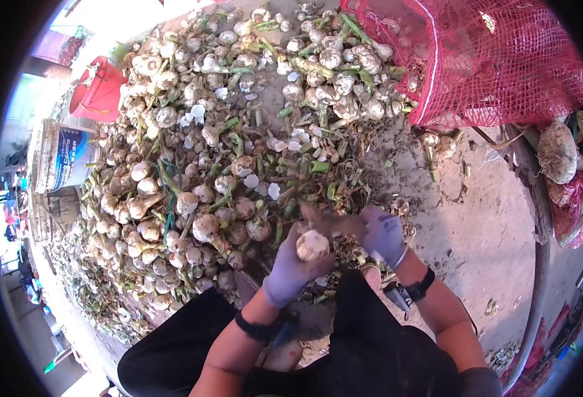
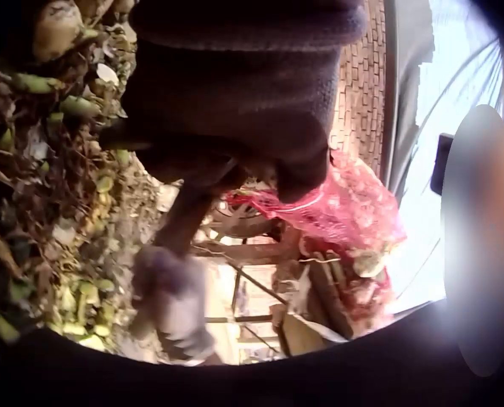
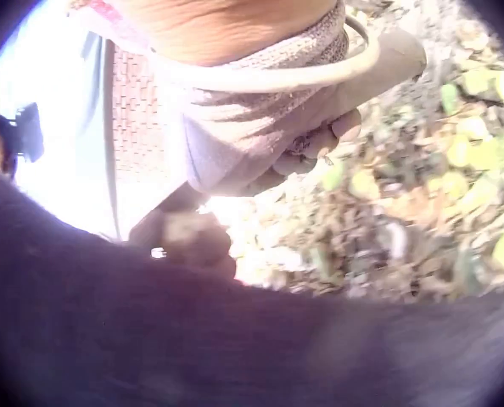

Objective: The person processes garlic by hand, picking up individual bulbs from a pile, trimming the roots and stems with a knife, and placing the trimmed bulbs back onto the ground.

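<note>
In the head view my gloved left hand (image 1: 290,270) grips a garlic bulb (image 1: 312,245), its pale face turned up. My gloved right hand (image 1: 384,233) holds a knife, whose brown blade (image 1: 339,225) is blurred and points across toward the bulb. From the right wrist, the fingers of the right hand (image 3: 269,136) curl round a pale handle (image 3: 392,66) that sticks out behind the fist. The left wrist view shows the back of the left hand (image 2: 243,102) in shadow, with the dark blade (image 2: 187,219) beyond it; the bulb is hidden there.
A broad heap of garlic bulbs (image 1: 205,228) with stalks covers the ground ahead and to the left. Cut stalks and husks (image 1: 318,155) lie beyond the hands. Red mesh sacks (image 1: 496,66) stand far right, a red bucket (image 1: 99,92) and white pail (image 1: 70,159) far left.
</note>
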`<state>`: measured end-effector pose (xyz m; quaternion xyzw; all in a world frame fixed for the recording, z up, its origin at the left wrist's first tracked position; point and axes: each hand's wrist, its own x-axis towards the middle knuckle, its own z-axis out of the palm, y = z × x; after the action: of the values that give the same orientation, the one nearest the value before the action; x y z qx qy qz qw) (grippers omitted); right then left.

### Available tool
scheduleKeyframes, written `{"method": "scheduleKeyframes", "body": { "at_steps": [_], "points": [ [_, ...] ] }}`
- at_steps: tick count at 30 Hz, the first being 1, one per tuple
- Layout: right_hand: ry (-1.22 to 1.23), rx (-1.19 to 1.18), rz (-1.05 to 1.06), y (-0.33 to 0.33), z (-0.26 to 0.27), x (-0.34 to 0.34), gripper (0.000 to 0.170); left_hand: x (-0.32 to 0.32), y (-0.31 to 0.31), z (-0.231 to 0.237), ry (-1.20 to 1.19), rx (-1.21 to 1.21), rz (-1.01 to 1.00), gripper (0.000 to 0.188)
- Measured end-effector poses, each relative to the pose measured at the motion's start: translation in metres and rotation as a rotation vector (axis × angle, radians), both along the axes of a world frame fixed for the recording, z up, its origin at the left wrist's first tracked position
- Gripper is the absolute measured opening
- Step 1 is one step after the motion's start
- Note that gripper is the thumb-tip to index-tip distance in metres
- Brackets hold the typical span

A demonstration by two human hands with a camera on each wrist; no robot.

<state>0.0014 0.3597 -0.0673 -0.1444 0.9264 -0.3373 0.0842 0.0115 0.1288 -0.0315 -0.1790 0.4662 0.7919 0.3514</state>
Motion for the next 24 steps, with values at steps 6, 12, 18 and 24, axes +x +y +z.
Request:
{"method": "scheduleKeyframes", "body": {
  "at_steps": [6, 12, 18, 24],
  "points": [
    [-0.584, -0.579, -0.453, -0.001, 0.014, 0.027, 0.017, -0.021, 0.015, 0.043, 0.218, -0.377, 0.165, 0.054],
    [-0.107, 0.303, -0.552, 0.033, -0.052, 0.005, 0.026, -0.030, -0.029, 0.057, 0.454, 0.120, 0.815, 0.039],
    [0.060, 0.636, -0.741, 0.160, -0.089, -0.081, 0.037, -0.025, -0.113, 0.028, 0.159, 0.447, 0.860, 0.040],
    [0.415, 0.172, -0.250, 0.026, -0.035, -0.016, 0.042, -0.016, 0.026, -0.011, 0.187, -0.116, 0.117, 0.045]
  ]
}}
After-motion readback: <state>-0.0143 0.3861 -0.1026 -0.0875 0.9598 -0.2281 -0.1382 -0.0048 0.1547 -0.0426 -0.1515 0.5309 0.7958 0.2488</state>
